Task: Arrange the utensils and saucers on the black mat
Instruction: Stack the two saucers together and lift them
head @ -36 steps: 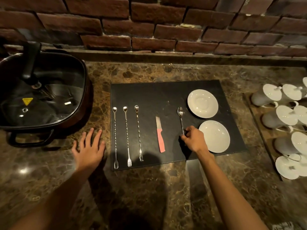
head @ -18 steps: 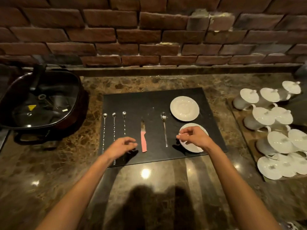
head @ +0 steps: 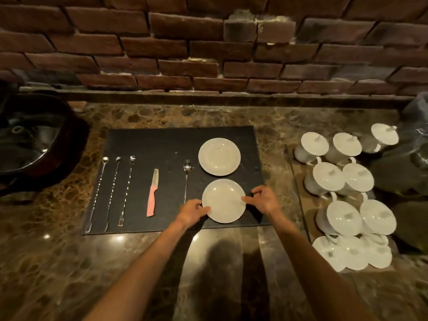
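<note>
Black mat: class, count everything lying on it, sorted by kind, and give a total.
Long twisted bar spoons with forked ends: 3
Pink-handled knife: 1
Spoon: 1
White saucers: 2
Total on the black mat: 7

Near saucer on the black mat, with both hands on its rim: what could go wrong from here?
1. The near saucer lies close to the front edge of the black mat; a pull toward the person could slide it onto the stone counter.
2. The left hand sits right at the lower end of the spoon, so it may knock the spoon askew.
3. Pushing away could clink it against the far saucer.
</note>
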Action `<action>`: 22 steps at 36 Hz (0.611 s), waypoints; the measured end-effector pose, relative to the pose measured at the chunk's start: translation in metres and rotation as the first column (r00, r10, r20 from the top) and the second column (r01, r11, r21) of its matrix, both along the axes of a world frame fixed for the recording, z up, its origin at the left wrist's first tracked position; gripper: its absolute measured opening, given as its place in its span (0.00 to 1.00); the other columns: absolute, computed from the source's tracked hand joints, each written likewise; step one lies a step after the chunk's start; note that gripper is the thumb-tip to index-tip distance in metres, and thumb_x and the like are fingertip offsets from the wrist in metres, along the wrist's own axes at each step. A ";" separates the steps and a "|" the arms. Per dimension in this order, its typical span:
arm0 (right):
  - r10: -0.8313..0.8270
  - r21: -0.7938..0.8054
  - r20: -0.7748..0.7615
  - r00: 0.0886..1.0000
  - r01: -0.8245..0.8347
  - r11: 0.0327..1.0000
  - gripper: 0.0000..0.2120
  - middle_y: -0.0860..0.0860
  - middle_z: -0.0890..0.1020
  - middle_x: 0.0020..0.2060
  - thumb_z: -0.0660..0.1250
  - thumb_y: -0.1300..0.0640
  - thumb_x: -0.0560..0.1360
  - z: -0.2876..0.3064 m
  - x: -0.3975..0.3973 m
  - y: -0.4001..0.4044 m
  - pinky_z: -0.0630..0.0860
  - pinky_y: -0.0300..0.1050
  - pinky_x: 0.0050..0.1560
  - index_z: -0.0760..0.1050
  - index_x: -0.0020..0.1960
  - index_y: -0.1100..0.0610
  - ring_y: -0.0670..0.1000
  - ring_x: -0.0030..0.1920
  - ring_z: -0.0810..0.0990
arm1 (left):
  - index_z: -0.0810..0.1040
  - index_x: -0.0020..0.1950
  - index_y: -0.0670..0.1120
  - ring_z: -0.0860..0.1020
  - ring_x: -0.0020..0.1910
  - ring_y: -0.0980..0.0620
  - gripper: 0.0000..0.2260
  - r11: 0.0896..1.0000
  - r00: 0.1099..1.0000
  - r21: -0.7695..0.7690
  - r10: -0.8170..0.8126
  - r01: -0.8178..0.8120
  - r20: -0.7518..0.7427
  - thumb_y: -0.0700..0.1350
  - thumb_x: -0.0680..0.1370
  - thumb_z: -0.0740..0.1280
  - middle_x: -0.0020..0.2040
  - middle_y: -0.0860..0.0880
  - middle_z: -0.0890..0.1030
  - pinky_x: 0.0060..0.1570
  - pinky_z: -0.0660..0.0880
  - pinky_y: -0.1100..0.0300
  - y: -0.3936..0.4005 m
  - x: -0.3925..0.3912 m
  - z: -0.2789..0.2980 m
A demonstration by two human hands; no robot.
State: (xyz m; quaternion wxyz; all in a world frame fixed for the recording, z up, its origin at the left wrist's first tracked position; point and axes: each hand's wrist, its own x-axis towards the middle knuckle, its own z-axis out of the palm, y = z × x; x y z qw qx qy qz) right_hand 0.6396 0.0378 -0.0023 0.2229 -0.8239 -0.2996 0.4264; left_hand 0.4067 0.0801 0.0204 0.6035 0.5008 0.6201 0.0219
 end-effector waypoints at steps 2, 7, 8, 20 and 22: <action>0.038 -0.047 0.015 0.999 -0.037 0.998 0.22 0.54 0.79 0.45 0.78 0.51 0.68 -0.006 0.008 0.004 0.71 0.42 0.39 0.74 0.55 0.59 0.53 0.46 0.77 | 0.75 0.64 0.37 0.77 0.54 0.45 0.13 0.996 0.998 -0.058 0.067 -0.066 0.010 0.40 0.81 0.67 0.53 0.40 0.76 0.61 0.78 0.44 0.003 0.009 -0.008; 0.098 -0.039 -0.131 0.987 -0.104 0.994 0.13 0.53 0.83 0.34 0.72 0.61 0.75 -0.020 0.008 0.011 0.81 0.44 0.38 0.78 0.55 0.69 0.49 0.34 0.82 | 0.72 0.68 0.37 0.77 0.63 0.35 0.16 0.965 0.970 -0.117 0.242 -0.236 0.034 0.32 0.81 0.64 0.63 0.33 0.74 0.57 0.80 0.38 0.012 0.020 -0.018; 0.111 -0.017 -0.161 0.981 -0.115 0.993 0.10 0.51 0.82 0.30 0.69 0.64 0.76 -0.022 0.006 0.011 0.81 0.42 0.35 0.79 0.54 0.71 0.47 0.31 0.81 | 0.72 0.67 0.37 0.77 0.63 0.34 0.15 0.964 0.968 -0.104 0.250 -0.246 0.028 0.31 0.80 0.64 0.63 0.33 0.75 0.56 0.80 0.38 0.014 0.021 -0.022; 0.086 0.334 0.165 0.982 -0.138 0.932 0.06 0.49 0.78 0.30 0.67 0.61 0.76 -0.010 0.018 0.054 0.73 0.36 0.38 0.82 0.48 0.59 0.45 0.32 0.76 | 0.79 0.64 0.44 0.82 0.39 0.48 0.13 0.941 0.945 0.164 0.265 -0.297 0.192 0.35 0.81 0.65 0.44 0.38 0.78 0.36 0.84 0.58 0.079 0.041 -0.019; 0.077 0.298 0.123 0.989 -0.111 0.948 0.06 0.54 0.80 0.31 0.66 0.63 0.76 -0.011 0.021 0.076 0.78 0.48 0.42 0.82 0.48 0.59 0.54 0.34 0.79 | 0.79 0.65 0.43 0.81 0.37 0.49 0.14 0.935 0.944 0.181 0.273 -0.306 0.186 0.35 0.80 0.66 0.43 0.40 0.77 0.36 0.84 0.56 0.098 0.044 -0.021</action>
